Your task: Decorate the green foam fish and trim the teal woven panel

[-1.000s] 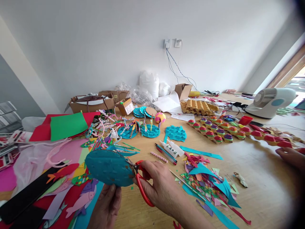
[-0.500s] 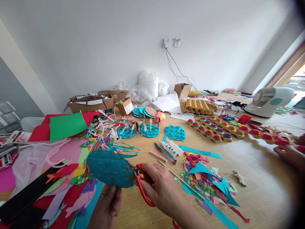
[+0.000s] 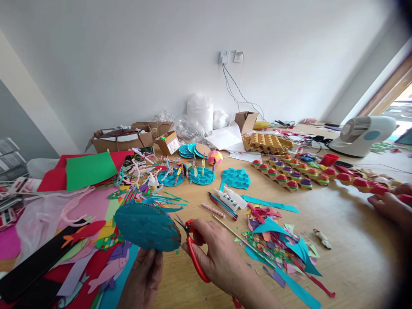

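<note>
My left hand [image 3: 146, 268] pinches the lower edge of a blue paper-covered disc [image 3: 144, 227], held tilted above the table. Brown shows through along the disc's right rim. In my right hand [image 3: 214, 249] is a pair of red-handled scissors [image 3: 197, 259], its fingers in the loops. The blades stand slightly apart just right of the disc's edge and seem clear of it. Beyond the hands lie a bumpy blue paper piece [image 3: 236, 178], blue discs with twisted stems [image 3: 202, 175] and white glue bottles [image 3: 231, 199].
Paper scraps [image 3: 273, 244] and a thin stick [image 3: 241, 240] lie to the right. Paper fish [image 3: 109, 272] and coloured sheets cover the left. Painted egg-carton strips [image 3: 289, 171] stretch right, where another person's hand [image 3: 391, 210] holds one. A white fan [image 3: 363, 137] stands behind.
The scissors have come away from the disc's right edge, where their blades were before. The disc has shifted slightly left in my left hand.
</note>
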### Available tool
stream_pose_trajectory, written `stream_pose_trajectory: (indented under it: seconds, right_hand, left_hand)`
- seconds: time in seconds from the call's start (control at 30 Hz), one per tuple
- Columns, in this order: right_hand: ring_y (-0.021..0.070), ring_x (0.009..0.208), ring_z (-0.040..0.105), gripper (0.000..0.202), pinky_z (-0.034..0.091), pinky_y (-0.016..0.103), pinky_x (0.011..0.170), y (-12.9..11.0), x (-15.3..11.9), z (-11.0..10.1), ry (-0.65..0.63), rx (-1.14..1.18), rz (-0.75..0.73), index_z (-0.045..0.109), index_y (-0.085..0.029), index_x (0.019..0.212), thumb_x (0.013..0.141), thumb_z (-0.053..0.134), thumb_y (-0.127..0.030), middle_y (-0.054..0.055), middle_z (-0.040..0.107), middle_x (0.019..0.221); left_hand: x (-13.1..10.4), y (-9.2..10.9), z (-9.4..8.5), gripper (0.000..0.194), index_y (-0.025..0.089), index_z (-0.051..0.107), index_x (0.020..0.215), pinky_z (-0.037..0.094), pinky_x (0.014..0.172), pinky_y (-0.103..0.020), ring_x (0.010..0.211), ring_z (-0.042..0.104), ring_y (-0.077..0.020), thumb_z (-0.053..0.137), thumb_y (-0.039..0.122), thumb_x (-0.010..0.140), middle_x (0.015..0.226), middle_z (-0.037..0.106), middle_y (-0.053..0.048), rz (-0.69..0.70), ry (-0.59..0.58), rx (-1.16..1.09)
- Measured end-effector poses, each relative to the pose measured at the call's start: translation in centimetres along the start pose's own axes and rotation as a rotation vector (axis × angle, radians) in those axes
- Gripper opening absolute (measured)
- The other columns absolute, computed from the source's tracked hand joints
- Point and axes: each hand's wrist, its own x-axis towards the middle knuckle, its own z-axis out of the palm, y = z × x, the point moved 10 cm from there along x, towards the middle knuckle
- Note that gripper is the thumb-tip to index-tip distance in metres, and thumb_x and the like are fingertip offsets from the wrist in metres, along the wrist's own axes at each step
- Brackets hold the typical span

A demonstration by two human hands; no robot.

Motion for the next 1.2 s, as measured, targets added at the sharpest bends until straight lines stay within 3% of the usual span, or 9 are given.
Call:
stream_pose_trajectory:
  seconds: [0.23, 0.4, 0.63, 1.2]
  right_hand:
    - [0.0148, 0.068, 0.053, 0.014, 0.036, 0.025, 0.061, -0.6, 0.2, -0.5, -0.035, 0.023, -0.004, 0.052, -0.018, 0.086, 0.082, 0.048, -0.03, 0.002, 0.06, 0.074]
    - [0.0143, 0.068, 0.053, 0.014, 0.036, 0.025, 0.062, -1.1, 0.5, -0.7, -0.045, 0.019, -0.038, 0.052, -0.018, 0.086, 0.081, 0.049, -0.031, 0.001, 0.06, 0.074]
    - [0.013, 0.065, 0.052, 0.012, 0.035, 0.023, 0.059, -1.6, 1.0, -0.8, -0.066, -0.014, -0.076, 0.049, -0.018, 0.079, 0.081, 0.048, -0.03, 0.001, 0.058, 0.072]
    - [0.0123, 0.057, 0.046, 0.013, 0.032, 0.024, 0.058, -1.9, 0.5, -1.5, 0.089, -0.1, -0.163, 0.043, -0.019, 0.07, 0.08, 0.048, -0.026, -0.001, 0.052, 0.062]
  left_hand:
    - [0.4, -0.4, -0.3, 0.044, 0.018, 0.054, 0.067, 0.029, 0.034, -0.014, 0.035, 0.033, -0.0011, 0.084, 0.03, 0.038, 0.051, 0.052, 0.009, 0.0, -0.011, 0.0]
    - [0.6, -0.8, -0.1, 0.042, 0.018, 0.054, 0.064, 0.026, 0.033, -0.013, 0.035, 0.034, -0.0016, 0.084, 0.035, 0.039, 0.048, 0.052, 0.007, -0.024, -0.038, 0.01]
    - [0.2, -0.8, -0.5, 0.046, 0.018, 0.058, 0.068, 0.032, 0.035, -0.013, 0.037, 0.038, -0.0023, 0.085, 0.032, 0.033, 0.051, 0.055, 0.007, -0.041, 0.016, -0.002]
    - [0.5, -1.5, -0.2, 0.036, 0.018, 0.058, 0.073, 0.027, 0.034, -0.013, 0.036, 0.04, -0.0027, 0.081, 0.03, 0.048, 0.048, 0.053, 0.006, -0.032, -0.082, 0.012]
